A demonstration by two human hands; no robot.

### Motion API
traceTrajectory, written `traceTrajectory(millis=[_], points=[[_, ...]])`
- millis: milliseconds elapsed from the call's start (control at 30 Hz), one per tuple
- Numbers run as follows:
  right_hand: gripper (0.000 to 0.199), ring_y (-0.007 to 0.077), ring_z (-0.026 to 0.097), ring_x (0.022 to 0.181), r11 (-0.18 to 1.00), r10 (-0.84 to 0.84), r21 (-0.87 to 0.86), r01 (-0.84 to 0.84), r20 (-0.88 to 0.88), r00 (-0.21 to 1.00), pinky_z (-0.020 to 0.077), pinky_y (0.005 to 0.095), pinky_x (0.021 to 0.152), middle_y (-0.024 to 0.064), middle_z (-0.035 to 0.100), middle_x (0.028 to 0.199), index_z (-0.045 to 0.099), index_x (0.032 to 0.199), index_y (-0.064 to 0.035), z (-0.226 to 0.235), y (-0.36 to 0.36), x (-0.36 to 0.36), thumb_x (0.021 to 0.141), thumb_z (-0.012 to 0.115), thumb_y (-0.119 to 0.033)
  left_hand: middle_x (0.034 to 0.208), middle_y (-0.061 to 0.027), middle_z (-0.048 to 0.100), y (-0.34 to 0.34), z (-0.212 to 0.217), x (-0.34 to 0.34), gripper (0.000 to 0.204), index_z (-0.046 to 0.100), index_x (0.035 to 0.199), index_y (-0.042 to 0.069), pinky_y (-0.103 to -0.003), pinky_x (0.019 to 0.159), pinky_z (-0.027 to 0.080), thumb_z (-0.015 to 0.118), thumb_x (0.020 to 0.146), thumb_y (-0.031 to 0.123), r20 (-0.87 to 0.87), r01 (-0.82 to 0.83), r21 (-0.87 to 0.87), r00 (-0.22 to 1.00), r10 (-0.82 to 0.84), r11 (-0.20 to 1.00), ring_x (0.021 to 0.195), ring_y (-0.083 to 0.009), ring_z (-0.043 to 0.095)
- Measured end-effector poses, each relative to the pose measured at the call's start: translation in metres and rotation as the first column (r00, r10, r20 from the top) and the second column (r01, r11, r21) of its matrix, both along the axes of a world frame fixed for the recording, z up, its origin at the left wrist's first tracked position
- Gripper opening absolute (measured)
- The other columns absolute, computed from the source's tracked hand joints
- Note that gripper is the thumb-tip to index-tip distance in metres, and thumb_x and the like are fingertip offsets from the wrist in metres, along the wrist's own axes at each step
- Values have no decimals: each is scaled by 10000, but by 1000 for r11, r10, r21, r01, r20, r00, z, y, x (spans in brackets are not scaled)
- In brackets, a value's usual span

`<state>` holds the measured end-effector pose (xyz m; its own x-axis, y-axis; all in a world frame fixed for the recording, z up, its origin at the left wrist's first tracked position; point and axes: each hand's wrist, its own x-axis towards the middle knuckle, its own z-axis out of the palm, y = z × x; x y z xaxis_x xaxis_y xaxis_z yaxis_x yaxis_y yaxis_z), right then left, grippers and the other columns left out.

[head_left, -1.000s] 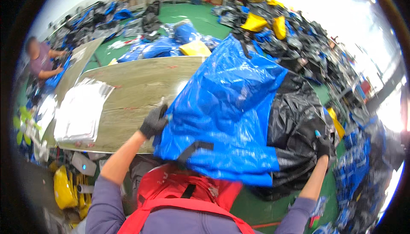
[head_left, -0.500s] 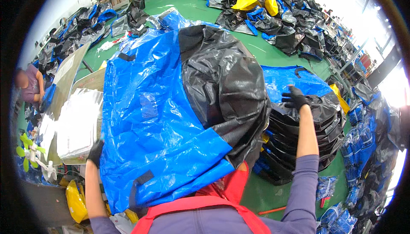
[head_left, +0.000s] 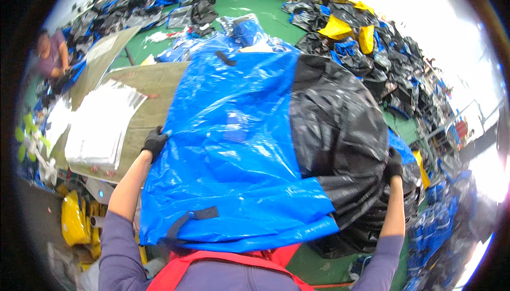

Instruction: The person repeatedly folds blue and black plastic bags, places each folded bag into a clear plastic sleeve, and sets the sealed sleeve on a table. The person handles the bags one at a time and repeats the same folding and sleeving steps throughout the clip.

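Note:
A large blue-and-black tarpaulin cover [head_left: 239, 131] lies spread in front of me, its blue part to the left and its rumpled black part to the right. Short black straps are attached near its far and near edges. My left hand [head_left: 155, 142], in a dark glove, is closed on the left edge of the blue part. At the opposite side my right hand [head_left: 393, 164], also gloved, grips the right edge of the black part; its fingers are partly hidden. Beneath that side, a stack of similar covers [head_left: 406, 150] is mostly hidden.
White sheets of paper [head_left: 101, 123] lie on the worktable [head_left: 154, 92] at left. Heaps of black, blue and yellow tarpaulin [head_left: 340, 28] cover the floor beyond. A person [head_left: 51, 54] works at far left. Yellow pieces [head_left: 75, 217] sit below the table, near a green-bladed fan [head_left: 32, 137].
My right hand has left the stack at right and taken hold of the cover's black edge. The cover has shifted right, partly over the stack, and my left hand has moved up along its edge.

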<state>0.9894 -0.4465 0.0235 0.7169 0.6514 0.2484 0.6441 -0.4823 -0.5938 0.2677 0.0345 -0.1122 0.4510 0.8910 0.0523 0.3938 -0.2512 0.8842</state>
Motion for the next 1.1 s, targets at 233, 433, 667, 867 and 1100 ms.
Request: traceTrajectory(millis=[233, 433, 667, 867, 1100], points=[[312, 394, 545, 1072, 839, -496, 62, 540, 496, 713, 436, 414, 926, 227, 625, 1086, 649, 1074, -21, 81, -80, -62, 840, 569, -211, 1067, -230, 651, -26, 17, 93, 524, 608, 1126, -8, -397, 857, 469, 642, 794, 397, -303, -69, 42, 950, 78, 997, 1004, -328, 621], [362, 373, 554, 1082, 970, 126, 147, -191, 367, 922, 440, 404, 923, 219, 617, 1128, 630, 1122, -20, 37, 112, -131, 859, 569, -262, 1147, -256, 606, 4, 62, 10, 590, 583, 1162, 3, -436, 893, 458, 601, 814, 479, -135, -138, 104, 979, 151, 985, 1069, -374, 587], [425, 350, 565, 1095, 894, 443, -61, -444, -32, 896, 446, 394, 920, 210, 608, 1176, 607, 1177, -20, -50, 228, -175, 880, 569, -322, 1263, -86, 571, 22, 68, -32, 697, 422, 1399, 94, -334, 928, 485, 663, 848, 446, 90, 67, -622, 996, -14, 780, 1107, -181, 568], [481, 330, 575, 1106, 917, 253, -309, -253, -41, 967, 450, 385, 917, 202, 601, 1218, 587, 1224, -20, -74, 230, -142, 899, 570, -374, 1182, -140, 617, 18, 35, 16, 703, 623, 1171, 26, -444, 885, 462, 601, 804, 625, -324, -97, -419, 945, -49, 903, 1029, -259, 588], [386, 198, 569, 1124, 810, 584, 362, -461, -437, 684, 443, 312, 934, 100, 607, 1258, 577, 1274, -40, -71, 212, -179, 907, 598, -159, 1112, -118, 644, 70, -24, -40, 401, 636, 1145, 66, -403, 880, 463, 568, 891, 368, -55, 239, -166, 966, -251, 957, 1002, -231, 591]])
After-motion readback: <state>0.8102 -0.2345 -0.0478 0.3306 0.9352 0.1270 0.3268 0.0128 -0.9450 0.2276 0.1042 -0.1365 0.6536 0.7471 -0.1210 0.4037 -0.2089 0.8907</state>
